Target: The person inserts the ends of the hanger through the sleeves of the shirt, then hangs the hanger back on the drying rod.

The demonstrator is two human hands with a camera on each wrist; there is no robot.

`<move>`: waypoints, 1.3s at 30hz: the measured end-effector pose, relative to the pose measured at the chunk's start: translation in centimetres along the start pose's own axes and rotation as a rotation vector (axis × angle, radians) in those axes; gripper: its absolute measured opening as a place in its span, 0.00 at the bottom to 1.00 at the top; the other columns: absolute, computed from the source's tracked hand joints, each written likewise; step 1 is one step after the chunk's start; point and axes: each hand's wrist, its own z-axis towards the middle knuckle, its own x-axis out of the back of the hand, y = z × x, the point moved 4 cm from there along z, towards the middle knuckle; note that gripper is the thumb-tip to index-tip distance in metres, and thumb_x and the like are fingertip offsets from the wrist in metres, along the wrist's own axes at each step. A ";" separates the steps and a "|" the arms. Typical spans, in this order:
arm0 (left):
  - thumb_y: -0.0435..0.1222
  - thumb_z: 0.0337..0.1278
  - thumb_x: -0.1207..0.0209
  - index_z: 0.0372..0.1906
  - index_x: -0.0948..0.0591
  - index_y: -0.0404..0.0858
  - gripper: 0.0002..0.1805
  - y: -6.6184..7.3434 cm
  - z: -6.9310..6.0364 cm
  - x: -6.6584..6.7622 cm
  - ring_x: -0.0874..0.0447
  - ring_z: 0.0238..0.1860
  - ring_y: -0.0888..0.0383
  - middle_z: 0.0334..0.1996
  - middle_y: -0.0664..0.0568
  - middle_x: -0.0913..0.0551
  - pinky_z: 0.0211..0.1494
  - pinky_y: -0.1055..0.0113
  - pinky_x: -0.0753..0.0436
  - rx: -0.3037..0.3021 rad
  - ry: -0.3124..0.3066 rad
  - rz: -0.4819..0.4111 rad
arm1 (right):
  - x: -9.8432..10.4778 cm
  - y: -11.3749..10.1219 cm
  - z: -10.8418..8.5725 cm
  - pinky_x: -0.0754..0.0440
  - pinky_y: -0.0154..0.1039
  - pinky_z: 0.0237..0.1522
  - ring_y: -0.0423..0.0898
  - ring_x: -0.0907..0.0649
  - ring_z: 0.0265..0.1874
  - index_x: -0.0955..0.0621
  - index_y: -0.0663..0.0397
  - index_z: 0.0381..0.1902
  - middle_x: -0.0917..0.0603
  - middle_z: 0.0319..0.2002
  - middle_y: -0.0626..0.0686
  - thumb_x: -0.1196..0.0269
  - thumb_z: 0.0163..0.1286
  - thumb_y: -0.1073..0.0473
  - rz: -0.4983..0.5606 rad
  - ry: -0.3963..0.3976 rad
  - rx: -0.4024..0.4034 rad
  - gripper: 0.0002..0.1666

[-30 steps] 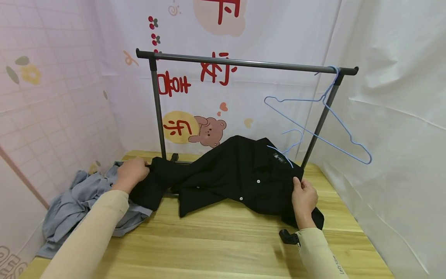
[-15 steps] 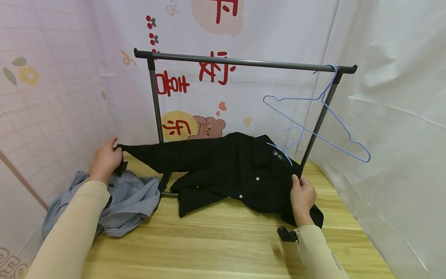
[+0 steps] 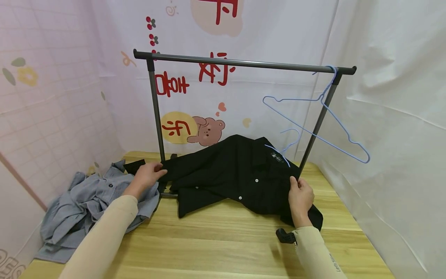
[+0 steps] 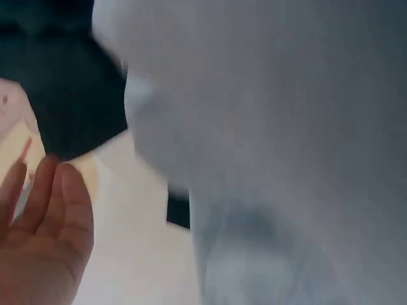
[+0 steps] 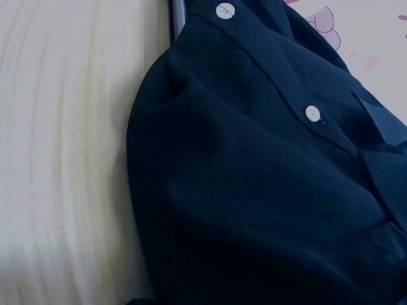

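Note:
A black shirt [image 3: 223, 174] with white buttons lies across the rack's base, its collar end to the right. The hook of a blue wire hanger [image 3: 290, 143] sticks up from its collar. My right hand [image 3: 301, 199] pinches the shirt's shoulder, thumb on top. My left hand [image 3: 144, 176] is at the black sleeve beside the left post. In the left wrist view the fingers of this hand [image 4: 48, 235] look straight, close to the dark cloth [image 4: 70, 95]. The right wrist view shows only the buttoned shirt front [image 5: 254, 152]; the hand is out of sight there.
A rumpled grey-blue denim garment [image 3: 87, 209] lies at the left of the wooden table [image 3: 209, 248]. Behind the shirt stands a dark metal clothes rack [image 3: 244, 64]. Another blue wire hanger [image 3: 343, 149] hangs from its right end. White curtains enclose the back and sides.
My left hand drew the black sleeve out to the left, then came back right towards the post. The sleeve has sagged down again. My right hand has stayed at the shoulder.

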 end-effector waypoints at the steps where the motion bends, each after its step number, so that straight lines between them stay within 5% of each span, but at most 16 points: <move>1: 0.43 0.74 0.47 0.67 0.31 0.25 0.29 0.2 0.0 -0.8 0.27 0.60 0.33 0.61 0.28 0.27 0.59 0.42 0.27 0.002 -0.036 -0.010 | 0.0 0.0 0.0 0.35 0.46 0.32 0.58 0.24 0.29 0.22 0.61 0.24 0.20 0.25 0.61 0.39 0.74 0.50 0.000 -0.001 0.001 0.23; 7: 0.49 0.71 0.44 0.68 0.34 0.23 0.36 0.5 -0.2 -5.6 0.31 0.63 0.33 0.64 0.28 0.30 0.62 0.42 0.29 0.043 -0.160 -0.039 | 0.1 0.0 -0.1 0.38 0.44 0.29 0.55 0.29 0.24 0.28 0.59 0.19 0.29 0.17 0.55 0.39 0.74 0.50 -0.007 -0.008 0.001 0.26; 12: 0.42 0.71 0.43 0.67 0.30 0.24 0.31 0.6 -0.2 -8.2 0.33 0.65 0.32 0.65 0.28 0.30 0.65 0.42 0.32 0.036 -0.153 -0.005 | 0.2 -0.1 -0.4 0.42 0.42 0.27 0.51 0.36 0.20 0.34 0.56 0.16 0.39 0.15 0.49 0.39 0.74 0.51 0.000 -0.021 -0.001 0.28; 19: 0.33 0.71 0.45 0.56 0.21 0.28 0.16 1.2 0.2 -7.6 0.20 0.51 0.38 0.52 0.33 0.20 0.50 0.46 0.22 -0.029 -0.043 0.030 | 0.2 -0.1 -0.4 0.41 0.43 0.28 0.52 0.34 0.22 0.32 0.57 0.18 0.37 0.15 0.49 0.40 0.74 0.51 0.007 -0.036 -0.016 0.27; 25: 0.35 0.73 0.48 0.61 0.25 0.29 0.19 0.6 0.4 -5.5 0.20 0.31 0.46 0.45 0.36 0.17 0.36 0.52 0.25 0.058 0.117 -0.035 | -0.2 -0.3 0.0 0.38 0.43 0.30 0.53 0.31 0.24 0.28 0.60 0.20 0.32 0.17 0.51 0.39 0.74 0.51 0.023 -0.044 -0.009 0.25; 31: 0.35 0.68 0.41 0.61 0.24 0.33 0.19 2.4 0.0 -6.5 0.22 0.50 0.40 0.54 0.37 0.21 0.53 0.43 0.26 -0.037 0.175 -0.006 | -0.7 -0.9 0.9 0.36 0.43 0.32 0.54 0.29 0.27 0.24 0.63 0.24 0.28 0.20 0.54 0.40 0.75 0.49 0.031 -0.125 0.007 0.24; 36: 0.42 0.66 0.37 0.62 0.24 0.35 0.24 4.9 -0.1 -8.6 0.26 0.58 0.38 0.58 0.37 0.24 0.59 0.41 0.29 -0.139 0.122 0.087 | -0.8 -1.1 2.1 0.35 0.42 0.33 0.52 0.29 0.30 0.21 0.65 0.29 0.27 0.22 0.53 0.41 0.75 0.48 0.043 -0.192 -0.018 0.24; 39: 0.47 0.64 0.36 0.67 0.28 0.35 0.33 5.5 -0.2 -9.7 0.29 0.61 0.37 0.61 0.36 0.27 0.60 0.39 0.31 -0.137 0.055 0.179 | -0.6 -1.1 2.6 0.33 0.43 0.34 0.53 0.28 0.31 0.20 0.67 0.31 0.26 0.23 0.54 0.40 0.75 0.49 0.039 -0.200 -0.030 0.23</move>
